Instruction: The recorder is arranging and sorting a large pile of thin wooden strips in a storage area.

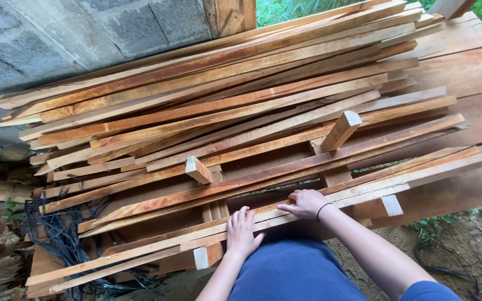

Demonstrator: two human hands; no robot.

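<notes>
Your left hand (242, 232) lay flat, fingers spread, on a pale wooden slat (207, 237) at the stack's near edge — your right hand (306, 203) rested beside it, fingers loosely curled over the same slat, below the heaped planks (224, 95).

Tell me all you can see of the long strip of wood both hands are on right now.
The strip is a thin, pale, rough-sawn wooden slat, long and narrow. It lies flat at the near edge of the pile of slats, slanting up to the right. The left hand and right hand rest palm-down on it. It lies over short wooden blocks beneath.
</notes>
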